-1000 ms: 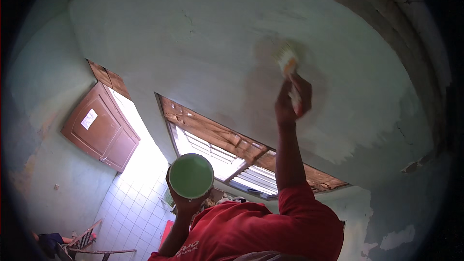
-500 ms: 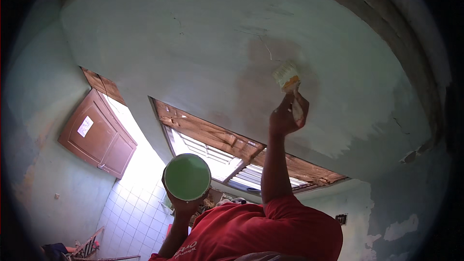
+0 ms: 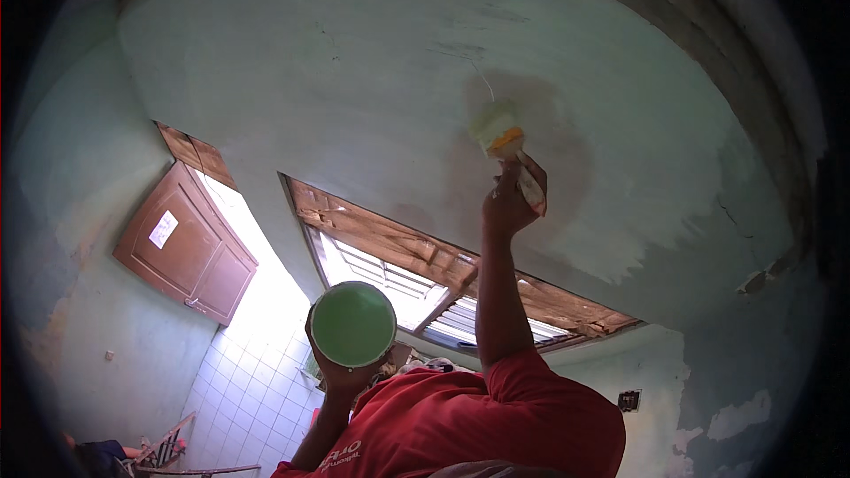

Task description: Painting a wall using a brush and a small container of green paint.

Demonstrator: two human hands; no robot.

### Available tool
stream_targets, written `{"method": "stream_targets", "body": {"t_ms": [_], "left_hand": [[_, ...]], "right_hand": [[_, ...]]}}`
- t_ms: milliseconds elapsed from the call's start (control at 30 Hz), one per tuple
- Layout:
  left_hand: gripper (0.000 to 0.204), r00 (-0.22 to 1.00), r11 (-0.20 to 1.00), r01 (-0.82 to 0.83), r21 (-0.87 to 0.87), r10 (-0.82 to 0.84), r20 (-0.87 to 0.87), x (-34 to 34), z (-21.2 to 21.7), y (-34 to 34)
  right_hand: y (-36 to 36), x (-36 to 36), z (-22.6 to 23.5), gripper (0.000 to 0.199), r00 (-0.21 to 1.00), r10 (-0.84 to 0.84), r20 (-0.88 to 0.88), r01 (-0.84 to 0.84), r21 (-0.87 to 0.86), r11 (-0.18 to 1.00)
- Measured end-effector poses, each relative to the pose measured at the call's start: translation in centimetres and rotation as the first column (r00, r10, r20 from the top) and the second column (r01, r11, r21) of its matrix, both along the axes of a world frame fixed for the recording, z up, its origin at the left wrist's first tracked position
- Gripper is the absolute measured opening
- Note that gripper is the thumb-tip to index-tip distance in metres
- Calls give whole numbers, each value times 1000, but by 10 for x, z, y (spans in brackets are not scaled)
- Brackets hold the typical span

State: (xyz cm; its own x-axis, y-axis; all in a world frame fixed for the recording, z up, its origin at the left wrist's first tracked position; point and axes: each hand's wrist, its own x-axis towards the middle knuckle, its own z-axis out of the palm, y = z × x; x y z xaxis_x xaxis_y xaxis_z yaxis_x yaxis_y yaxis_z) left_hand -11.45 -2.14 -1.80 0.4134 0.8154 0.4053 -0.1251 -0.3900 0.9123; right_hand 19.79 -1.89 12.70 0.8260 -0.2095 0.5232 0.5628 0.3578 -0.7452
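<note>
My left hand (image 3: 347, 379) is wrapped round a round tub (image 3: 396, 327), whose open top shows light green paint (image 3: 352, 320). Raised up in front of the wall (image 3: 292, 80), my right hand (image 3: 512, 205) grips a wide paintbrush (image 3: 506, 140) by its handle. The brush has pale, paint-coated bristles and an orange band. Its bristles lie against the pale green wall, over a darker greyish patch (image 3: 558, 128) and just under a thin crack. Blur softens the bristle tips.
Below the patch runs a wood-framed window (image 3: 381, 274) with slats. At left a brown door (image 3: 181, 243) stands ajar beside white floor tiles (image 3: 239, 389). A folding chair-like frame (image 3: 164, 451) is at the lower left. Paint peels off the wall at the lower right (image 3: 739, 416).
My right hand has carried the brush left and slightly up across the patch. The tub in my left hand appears a little further right, as the whole view has shifted slightly.
</note>
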Motion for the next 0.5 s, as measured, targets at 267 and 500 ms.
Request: {"method": "stream_targets", "body": {"t_ms": [267, 500], "left_hand": [[96, 995, 996, -27, -84, 35, 96, -4, 1, -4], [94, 998, 997, -48, -58, 50, 41, 0, 6, 0]], "right_hand": [[-19, 28, 20, 10, 972, -97, 216, 143, -206, 968], [23, -2, -16, 16, 818, 2, 576, 170, -244, 955]]}}
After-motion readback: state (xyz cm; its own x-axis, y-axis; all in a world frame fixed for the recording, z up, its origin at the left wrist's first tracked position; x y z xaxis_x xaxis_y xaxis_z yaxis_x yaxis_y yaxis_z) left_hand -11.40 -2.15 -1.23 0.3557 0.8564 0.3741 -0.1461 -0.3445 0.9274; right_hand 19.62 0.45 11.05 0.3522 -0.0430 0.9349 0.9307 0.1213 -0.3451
